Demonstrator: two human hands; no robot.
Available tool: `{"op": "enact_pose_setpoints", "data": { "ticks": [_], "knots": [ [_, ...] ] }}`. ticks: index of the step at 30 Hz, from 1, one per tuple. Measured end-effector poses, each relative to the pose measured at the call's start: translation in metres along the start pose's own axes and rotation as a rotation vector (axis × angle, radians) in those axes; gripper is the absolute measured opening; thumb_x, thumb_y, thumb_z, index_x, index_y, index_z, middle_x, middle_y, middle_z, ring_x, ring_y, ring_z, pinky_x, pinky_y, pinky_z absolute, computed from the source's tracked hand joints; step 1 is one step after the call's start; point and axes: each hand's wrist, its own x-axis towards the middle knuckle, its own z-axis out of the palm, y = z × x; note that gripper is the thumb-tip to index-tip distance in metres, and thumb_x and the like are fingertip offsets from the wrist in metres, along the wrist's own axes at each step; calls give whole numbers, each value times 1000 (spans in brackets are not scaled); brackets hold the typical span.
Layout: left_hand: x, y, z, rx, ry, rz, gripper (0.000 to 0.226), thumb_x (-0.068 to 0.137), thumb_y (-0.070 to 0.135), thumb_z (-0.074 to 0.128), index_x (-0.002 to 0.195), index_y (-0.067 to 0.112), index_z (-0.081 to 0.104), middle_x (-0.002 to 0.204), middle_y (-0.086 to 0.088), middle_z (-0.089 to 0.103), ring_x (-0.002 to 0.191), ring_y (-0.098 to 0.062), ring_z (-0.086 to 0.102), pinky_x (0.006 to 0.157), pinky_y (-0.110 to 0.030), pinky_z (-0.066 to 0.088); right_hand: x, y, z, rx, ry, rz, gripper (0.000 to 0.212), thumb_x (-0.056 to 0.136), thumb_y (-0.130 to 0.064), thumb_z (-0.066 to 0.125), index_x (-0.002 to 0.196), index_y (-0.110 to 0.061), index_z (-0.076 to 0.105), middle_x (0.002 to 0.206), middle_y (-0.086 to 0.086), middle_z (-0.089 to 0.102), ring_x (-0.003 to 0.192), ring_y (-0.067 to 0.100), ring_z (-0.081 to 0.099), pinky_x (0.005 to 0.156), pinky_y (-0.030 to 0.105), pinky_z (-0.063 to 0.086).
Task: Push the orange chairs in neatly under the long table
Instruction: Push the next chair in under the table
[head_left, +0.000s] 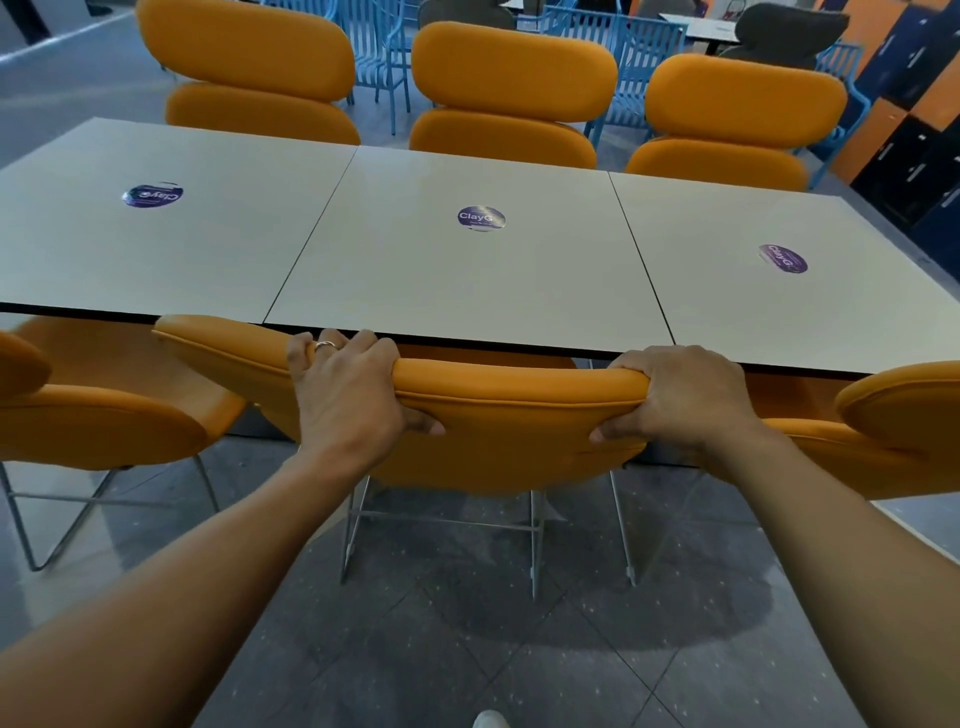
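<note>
Wide-open table (395, 260) top ahead with only flat stickers (481, 218) on it, but along the near edge it's tight: the middle chair (519, 431) back sits right at the rim, hemmed by neighbouring chairs left (104, 410) and right (904, 410).

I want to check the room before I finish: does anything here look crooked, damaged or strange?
Little stands out. The round purple sticker on the left panel of the long cream table looks creased and partly lifted, unlike the flat middle sticker. Both hands, left and right, grip the middle orange padded chair.
</note>
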Motion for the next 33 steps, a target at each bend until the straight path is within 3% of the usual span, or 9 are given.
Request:
{"op": "enact_pose_setpoints", "data": {
  "ticks": [9, 14, 21, 25, 33],
  "knots": [
    [-7, 19, 3, 1, 6, 19, 67, 51, 86, 59, 85, 27, 53, 90, 8, 50, 103, -29, 50, 101, -50, 22, -1, 19, -4, -15, -39, 34, 74, 39, -90, 63, 101, -51, 62, 91, -19, 66, 87, 15, 59, 73, 35, 49],
    [-8, 13, 0, 3, -14, 39, 67, 51, 84, 62, 88, 29, 52, 94, 7, 50, 109, -30, 47, 100, -50, 21, -7, 10, -4, -7, -2, 65, 63, 48, -78, 80, 101, -46, 65, 92, -15, 68, 86, 16, 55, 78, 36, 48],
    [-11, 5, 0, 6, -15, 37, 69, 48, 86, 61, 87, 29, 53, 91, 8, 49, 104, -29, 49, 101, -50, 21, -17, 2, -2, -18, 36, 47, 62, 52, -75, 80, 105, -46, 65, 93, -15, 68, 95, 17, 61, 73, 31, 38],
    [-14, 6, -1, 2, -16, 55, 70, 52, 82, 64, 99, 30, 55, 103, 4, 55, 107, -29, 48, 103, -50, 19, -18, 4, -1, 25, 37, 28, 63, 56, -73, 80, 110, -43, 65, 96, -15, 66, 94, 15, 59, 74, 30, 36],
    [-16, 3, -11, -86, -74, 67, 72, 63, 75, 66, 119, 33, 53, 118, 3, 55, 119, -27, 45, 110, -49, 12, -24, -1, -4, -4, 25, 28, 77, 62, -69, 80, 129, -41, 56, 117, -8, 63, 112, 22, 54, 92, 38, 38]
  ]
}}
